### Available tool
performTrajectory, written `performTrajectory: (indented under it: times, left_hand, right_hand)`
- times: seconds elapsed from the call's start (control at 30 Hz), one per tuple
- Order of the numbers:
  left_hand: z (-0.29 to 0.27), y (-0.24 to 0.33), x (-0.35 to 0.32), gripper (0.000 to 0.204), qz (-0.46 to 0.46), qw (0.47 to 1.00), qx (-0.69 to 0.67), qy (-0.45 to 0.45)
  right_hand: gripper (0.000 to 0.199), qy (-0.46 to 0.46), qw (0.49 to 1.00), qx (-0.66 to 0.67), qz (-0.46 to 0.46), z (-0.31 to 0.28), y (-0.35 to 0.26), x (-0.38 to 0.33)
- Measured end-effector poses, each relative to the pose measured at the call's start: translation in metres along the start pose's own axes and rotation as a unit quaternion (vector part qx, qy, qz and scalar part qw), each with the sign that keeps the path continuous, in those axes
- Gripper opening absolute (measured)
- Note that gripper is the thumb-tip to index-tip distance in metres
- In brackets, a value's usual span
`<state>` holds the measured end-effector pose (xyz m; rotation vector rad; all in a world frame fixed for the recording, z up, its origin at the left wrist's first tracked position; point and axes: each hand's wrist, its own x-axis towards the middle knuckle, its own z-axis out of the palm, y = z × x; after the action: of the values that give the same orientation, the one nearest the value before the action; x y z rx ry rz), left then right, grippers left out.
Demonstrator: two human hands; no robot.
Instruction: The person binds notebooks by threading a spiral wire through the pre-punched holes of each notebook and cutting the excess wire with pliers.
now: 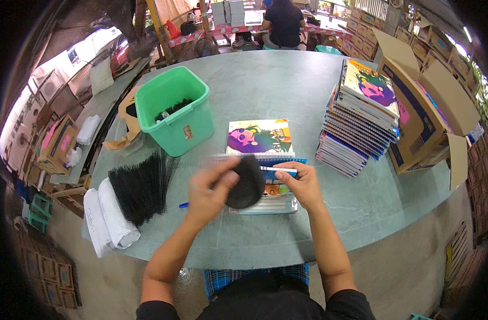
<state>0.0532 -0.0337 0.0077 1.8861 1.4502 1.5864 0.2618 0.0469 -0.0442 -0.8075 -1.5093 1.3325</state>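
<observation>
Before me lie notebooks with a colourful picture cover (260, 136), partly covered by my hands. My left hand (209, 184), blurred by motion, grips a dark, rounded, pad-like thing (245, 184) above them. Between the thumb and fingers of my right hand (300, 184) is a narrow white-and-blue strip (278, 171); its exact kind I cannot make out. Under the hands, more notebooks (265, 207) show their edges toward me. A blue pen (184, 205) lies beside my left forearm. A bunch of black spiral binding coils (142, 186) rests further left.
A green bin (185, 128) with black scraps stands at the left, two white wrapped packages (116, 216) nearer. At right rise a tall stack of spiral notebooks (356, 128) and an open cardboard box (417, 122). A person (285, 24) sits beyond the grey table (244, 80).
</observation>
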Motion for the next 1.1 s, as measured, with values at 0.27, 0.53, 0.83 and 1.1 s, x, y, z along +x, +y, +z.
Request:
performTrajectory:
  times: [0.27, 0.53, 0.83, 1.1]
  left_hand:
    - [0.012, 0.020, 0.015, 0.027, -0.035, 0.995, -0.079, 0.057]
    - [0.023, 0.031, 0.018, 0.032, -0.075, 0.969, -0.177, 0.152]
    - [0.044, 0.018, -0.004, 0.027, 0.022, 0.984, 0.078, -0.161]
    - [0.055, 0.001, -0.048, 0.025, 0.117, 0.967, 0.167, -0.151]
  right_hand:
    - [0.035, -0.025, 0.999, 0.038, 0.004, -0.003, -0.006, -0.007]
    - [0.052, -0.046, 0.993, 0.105, -0.010, -0.001, -0.007, -0.006]
    - [0.060, -0.016, 0.997, 0.058, 0.049, -0.005, -0.014, -0.011]
    - [0.015, -0.043, 0.995, 0.069, -0.056, 0.004, -0.003, -0.010]
